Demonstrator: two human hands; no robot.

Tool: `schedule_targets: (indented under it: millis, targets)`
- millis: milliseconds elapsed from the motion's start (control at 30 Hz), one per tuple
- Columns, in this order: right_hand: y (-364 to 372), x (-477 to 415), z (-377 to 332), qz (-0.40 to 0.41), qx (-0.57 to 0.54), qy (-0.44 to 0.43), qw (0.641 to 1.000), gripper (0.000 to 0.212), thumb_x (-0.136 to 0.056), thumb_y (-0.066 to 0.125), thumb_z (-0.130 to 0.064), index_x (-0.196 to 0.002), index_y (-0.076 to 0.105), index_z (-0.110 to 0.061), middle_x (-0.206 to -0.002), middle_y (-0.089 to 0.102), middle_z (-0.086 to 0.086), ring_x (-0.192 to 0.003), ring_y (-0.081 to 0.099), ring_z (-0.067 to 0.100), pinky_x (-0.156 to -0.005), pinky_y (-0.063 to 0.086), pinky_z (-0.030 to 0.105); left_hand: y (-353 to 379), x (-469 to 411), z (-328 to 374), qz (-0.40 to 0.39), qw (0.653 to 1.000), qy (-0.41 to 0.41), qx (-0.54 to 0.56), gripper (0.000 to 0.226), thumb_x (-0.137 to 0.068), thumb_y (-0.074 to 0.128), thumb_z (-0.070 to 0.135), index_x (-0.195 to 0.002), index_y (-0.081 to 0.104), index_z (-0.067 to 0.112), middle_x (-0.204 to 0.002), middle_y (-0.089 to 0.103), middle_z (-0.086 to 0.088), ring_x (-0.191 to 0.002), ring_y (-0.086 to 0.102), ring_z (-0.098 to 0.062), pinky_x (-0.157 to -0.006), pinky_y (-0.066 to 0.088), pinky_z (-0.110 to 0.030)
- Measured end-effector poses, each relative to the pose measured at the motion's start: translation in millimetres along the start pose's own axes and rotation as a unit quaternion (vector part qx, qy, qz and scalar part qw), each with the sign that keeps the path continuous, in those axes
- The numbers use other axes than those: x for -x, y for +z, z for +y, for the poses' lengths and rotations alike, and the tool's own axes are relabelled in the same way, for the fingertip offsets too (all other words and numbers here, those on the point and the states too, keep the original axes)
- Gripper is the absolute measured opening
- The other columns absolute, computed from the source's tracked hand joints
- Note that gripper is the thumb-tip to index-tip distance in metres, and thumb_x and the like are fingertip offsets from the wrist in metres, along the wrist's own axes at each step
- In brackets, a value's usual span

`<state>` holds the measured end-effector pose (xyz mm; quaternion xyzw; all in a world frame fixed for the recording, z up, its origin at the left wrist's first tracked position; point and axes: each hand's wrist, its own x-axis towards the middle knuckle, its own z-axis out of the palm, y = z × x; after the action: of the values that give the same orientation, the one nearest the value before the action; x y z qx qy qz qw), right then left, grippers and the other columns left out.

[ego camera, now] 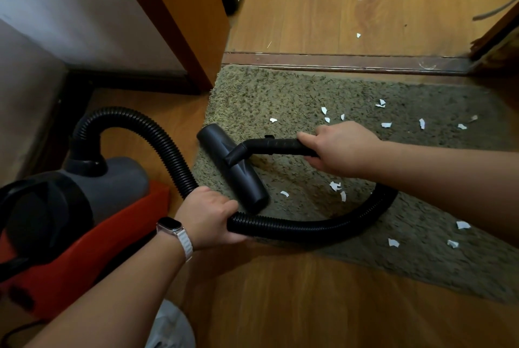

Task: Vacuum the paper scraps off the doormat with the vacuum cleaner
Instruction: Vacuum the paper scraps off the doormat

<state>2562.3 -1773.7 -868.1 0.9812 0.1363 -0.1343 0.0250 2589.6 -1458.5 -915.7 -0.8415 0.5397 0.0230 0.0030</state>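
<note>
**A:** What was nearest?

**B:** The left hand (209, 215), with a smartwatch (172, 226) on its wrist. Its fingers were curled round the black corrugated hose (309, 231), right at the near left edge of the doormat (280, 89).

**A:** And the vacuum cleaner itself?

**B:** The vacuum cleaner (92, 201), grey on a red base, sat on the wooden floor (280, 305) to the left of that hand, off the mat. The hose arched up from its top and came down to the left hand. From there it looped right across the mat and passed under the right forearm.

**A:** Where was the right hand?

**B:** The right hand (341, 148) was farther off, over the middle of the mat, closed round the black handle tube (278, 146). The tube ran left from it to the floor nozzle (231, 168). The nozzle lay on the mat's left part, left of the right hand and just beyond the left one.

**A:** And the paper scraps?

**B:** The white paper scraps (335, 186) were spread over the mat. A few lay between the two hands, just right of the nozzle's near end. Three more lay toward the near right. A scatter lay just beyond the right hand and farther to the right.

**A:** Anything past the mat?

**B:** The threshold strip (337, 62) touched the mat's far edge, and one scrap lay on the floor beyond it. A wooden door frame (179, 24) stood at the mat's far left corner.
</note>
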Motion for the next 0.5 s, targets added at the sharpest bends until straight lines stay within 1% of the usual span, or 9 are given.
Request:
schedule_targets:
  millis: [67, 167, 233, 300, 367, 433, 500]
  targets:
    - [0.1, -1.1, -0.3, 0.014, 0.006, -0.006, 1.000, 0.043, -0.102, 0.040, -0.046, -0.137, 0.042, -0.022, -0.096, 0.056, 0.004, -0.072, 0.061, 0.027, -0.054, 0.051, 0.033, -1.7, -1.1, 0.7, 0.001, 1.000, -0.001, 0.002, 0.058, -0.076, 0.057, 0.079, -0.058, 0.056, 0.024, -0.051, 0.052, 0.010, -0.046, 0.054, -0.015, -0.056, 0.041, -0.026]
    - [0.3, -4.4, -2.8, 0.021, 0.018, -0.008, 1.000, 0.046, -0.103, 0.039, -0.044, -0.143, 0.039, -0.022, -0.101, 0.056, 0.005, -0.075, 0.061, 0.027, -0.052, 0.046, 0.032, -3.8, -2.0, 1.1, 0.007, 1.000, -0.001, 0.006, 0.058, -0.075, 0.058, 0.078, -0.057, 0.054, 0.024, -0.049, 0.051, 0.010, -0.044, 0.053, -0.015, -0.054, 0.043, -0.026]
    - [0.5, -6.3, -5.8, 0.004, 0.000, 0.005, 1.000, 0.042, -0.101, 0.042, -0.045, -0.137, 0.044, -0.024, -0.093, 0.055, 0.001, -0.073, 0.060, 0.026, -0.052, 0.043, 0.031, -3.8, -2.0, 1.1, 0.006, 1.000, 0.002, 0.009, 0.057, -0.075, 0.058, 0.078, -0.057, 0.054, 0.024, -0.049, 0.051, 0.010, -0.044, 0.053, -0.015, -0.054, 0.042, -0.027]
    - [-0.4, -7.9, -7.4, -0.027, -0.050, 0.032, 0.998, 0.034, -0.099, 0.047, -0.045, -0.126, 0.053, -0.027, -0.079, 0.052, -0.005, -0.069, 0.057, 0.024, -0.053, 0.040, 0.029, -2.0, 0.0, 0.4, -0.005, 1.000, 0.010, 0.006, 0.056, -0.075, 0.057, 0.078, -0.059, 0.055, 0.025, -0.050, 0.052, 0.010, -0.046, 0.054, -0.015, -0.056, 0.042, -0.027]
    - [-2.2, -10.0, -6.9, -0.053, -0.089, 0.043, 0.994, 0.027, -0.097, 0.050, -0.044, -0.116, 0.058, -0.027, -0.070, 0.049, -0.008, -0.064, 0.053, 0.020, -0.053, 0.039, 0.028, 0.4, 3.5, -1.0, -0.015, 1.000, 0.013, 0.004, 0.055, -0.074, 0.058, 0.079, -0.060, 0.056, 0.026, -0.052, 0.053, 0.011, -0.047, 0.054, -0.015, -0.058, 0.041, -0.027]
    - [-4.0, -11.2, -6.2, -0.058, -0.100, 0.040, 0.992, 0.025, -0.096, 0.051, -0.043, -0.113, 0.059, -0.027, -0.069, 0.050, -0.009, -0.061, 0.051, 0.017, -0.051, 0.037, 0.027, 1.1, 6.2, -1.8, -0.017, 1.000, 0.013, 0.000, 0.055, -0.073, 0.058, 0.079, -0.060, 0.056, 0.026, -0.051, 0.052, 0.011, -0.047, 0.054, -0.014, -0.057, 0.041, -0.026]
    - [-3.5, -10.3, -6.0, -0.041, -0.076, 0.030, 0.996, 0.027, -0.097, 0.049, -0.044, -0.116, 0.057, -0.026, -0.073, 0.051, -0.007, -0.063, 0.053, 0.020, -0.048, 0.034, 0.026, -0.6, 5.4, -0.8, -0.013, 1.000, 0.013, -0.006, 0.055, -0.072, 0.059, 0.079, -0.059, 0.057, 0.025, -0.050, 0.052, 0.010, -0.045, 0.054, -0.014, -0.056, 0.042, -0.026]
